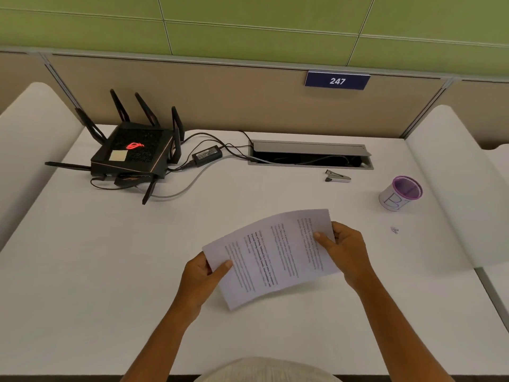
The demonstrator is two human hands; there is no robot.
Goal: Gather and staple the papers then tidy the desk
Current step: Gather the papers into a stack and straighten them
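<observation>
A set of printed white papers (271,257) is held above the white desk (110,271), turned sideways and slightly bowed. My left hand (202,274) grips their lower left edge, thumb on top. My right hand (344,252) grips the upper right edge, thumb on the printed face. A small silver and black stapler (337,177) lies on the desk behind the papers, near the cable hatch. A few tiny loose staples (394,230) lie to the right of my right hand.
A black router (132,153) with several antennas sits at the back left, its cables and power brick (207,155) running to an open cable hatch (309,155). A purple mesh cup (400,193) with a white label stands at the right. White dividers flank the desk.
</observation>
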